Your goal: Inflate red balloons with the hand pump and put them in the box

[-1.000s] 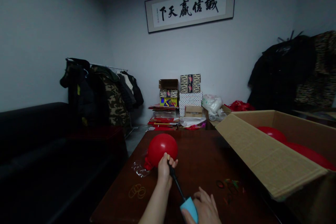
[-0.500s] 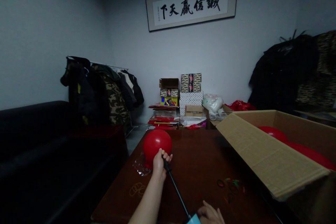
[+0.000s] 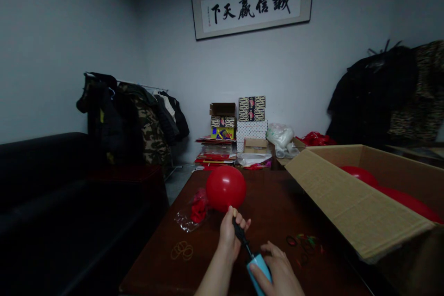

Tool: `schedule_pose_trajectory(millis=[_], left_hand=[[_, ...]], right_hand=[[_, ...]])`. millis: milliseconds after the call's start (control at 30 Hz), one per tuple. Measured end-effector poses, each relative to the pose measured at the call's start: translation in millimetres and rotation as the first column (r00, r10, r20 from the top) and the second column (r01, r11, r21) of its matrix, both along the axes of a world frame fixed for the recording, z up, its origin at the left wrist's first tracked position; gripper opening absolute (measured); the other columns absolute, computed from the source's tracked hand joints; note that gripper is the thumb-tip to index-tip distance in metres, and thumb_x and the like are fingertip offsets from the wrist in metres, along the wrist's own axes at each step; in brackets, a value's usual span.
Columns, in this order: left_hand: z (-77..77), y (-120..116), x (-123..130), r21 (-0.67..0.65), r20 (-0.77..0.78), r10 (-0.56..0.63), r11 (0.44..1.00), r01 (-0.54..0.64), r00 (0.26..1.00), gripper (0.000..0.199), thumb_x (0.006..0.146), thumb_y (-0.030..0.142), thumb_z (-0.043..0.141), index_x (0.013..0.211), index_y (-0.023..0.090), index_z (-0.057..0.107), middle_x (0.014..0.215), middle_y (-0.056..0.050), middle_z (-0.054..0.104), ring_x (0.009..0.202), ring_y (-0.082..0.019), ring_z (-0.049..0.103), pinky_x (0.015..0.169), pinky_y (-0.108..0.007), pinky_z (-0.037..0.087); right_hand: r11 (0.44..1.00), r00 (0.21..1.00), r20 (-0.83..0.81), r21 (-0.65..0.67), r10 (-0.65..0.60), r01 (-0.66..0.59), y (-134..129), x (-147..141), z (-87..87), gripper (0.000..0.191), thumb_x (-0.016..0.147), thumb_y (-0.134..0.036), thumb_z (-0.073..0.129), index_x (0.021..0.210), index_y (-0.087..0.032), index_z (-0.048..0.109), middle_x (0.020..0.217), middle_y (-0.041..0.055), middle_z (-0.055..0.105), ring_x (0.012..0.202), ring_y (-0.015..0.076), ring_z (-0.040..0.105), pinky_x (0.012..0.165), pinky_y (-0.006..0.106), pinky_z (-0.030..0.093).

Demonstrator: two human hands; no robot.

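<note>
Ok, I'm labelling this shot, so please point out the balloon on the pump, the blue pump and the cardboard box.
Balloon point(image 3: 226, 188): head view, middle of its round red body.
Blue pump point(image 3: 260, 262): head view, blue barrel.
Cardboard box point(image 3: 354, 206): head view, slanting flap.

A long black-framed calligraphy scroll point(image 3: 253, 4) on a pale wall point(image 3: 166, 55).
Below the scroll stand stacked patterned cardboard boxes point(image 3: 251, 127); below its right part sits a crumpled translucent plastic bag point(image 3: 279, 135). Down to its left are dark and camouflage coats point(image 3: 149, 125) and a black sofa point(image 3: 41, 180); down to its right, bulky black clothing point(image 3: 371, 97).
</note>
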State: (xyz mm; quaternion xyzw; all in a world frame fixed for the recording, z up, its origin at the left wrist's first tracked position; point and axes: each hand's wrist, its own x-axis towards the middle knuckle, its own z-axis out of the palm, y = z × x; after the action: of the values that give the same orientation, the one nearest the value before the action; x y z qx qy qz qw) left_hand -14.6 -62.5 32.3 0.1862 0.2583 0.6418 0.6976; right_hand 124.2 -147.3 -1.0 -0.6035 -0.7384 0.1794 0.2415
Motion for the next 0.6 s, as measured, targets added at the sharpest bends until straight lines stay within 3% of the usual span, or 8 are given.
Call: schedule_pose_trajectory(millis=[133,367,500,600], left_hand=[[-10.9,-4,7,0.029,-0.037,-0.004,1.000,0.005,0.999,0.048,0.071,0.054,0.071,0.063,0.021,0.037,0.050,0.008,0.041,0.045,-0.008,0.037,0.075,-0.036,0.049],[-21.3,-3,6,0.071,-0.157,0.045,0.997,-0.034,0.987,0.051,0.068,0.059,0.071,0.061,0.021,0.038,0.047,0.009,0.041,0.040,-0.007,0.036,0.071,-0.035,0.048],[-22.7,1,8,0.080,-0.174,0.094,0.993,-0.081,0.980,0.051,0.066,0.059,0.072,0.060,0.021,0.039,0.045,0.009,0.040,0.039,-0.007,0.036,0.069,-0.034,0.047],[-19.1,10,6,0.093,-0.165,0.120,0.990,-0.106,0.979,0.050,0.067,0.058,0.072,0.059,0.021,0.039,0.044,0.009,0.040,0.038,-0.006,0.036,0.069,-0.033,0.048]], right_hand=[[1.000,1.000,0.012,0.006,0.003,-0.003,11,-6,0.8,0.055,0.088,-0.058,0.039,0.107,-0.015,0.069,0.131,0.0146,0.056,0.131,0.0308,0.041,0.110,0.044,0.027],[1.000,1.000,0.028,0.017,-0.005,0.004,10,-17,-28.3,0.050,0.088,-0.054,0.042,0.105,-0.016,0.069,0.122,0.0139,0.061,0.125,0.0316,0.047,0.107,0.047,0.031],[0.999,0.998,0.064,0.038,0.009,-0.012,9,-14,-32.7,0.048,0.088,-0.053,0.043,0.105,-0.017,0.069,0.119,0.0133,0.063,0.124,0.0315,0.048,0.106,0.046,0.033],[0.999,0.997,0.077,0.037,-0.015,0.012,8,-10,-33.2,0.048,0.088,-0.056,0.043,0.104,-0.018,0.069,0.119,0.0125,0.063,0.125,0.0335,0.048,0.106,0.051,0.032]])
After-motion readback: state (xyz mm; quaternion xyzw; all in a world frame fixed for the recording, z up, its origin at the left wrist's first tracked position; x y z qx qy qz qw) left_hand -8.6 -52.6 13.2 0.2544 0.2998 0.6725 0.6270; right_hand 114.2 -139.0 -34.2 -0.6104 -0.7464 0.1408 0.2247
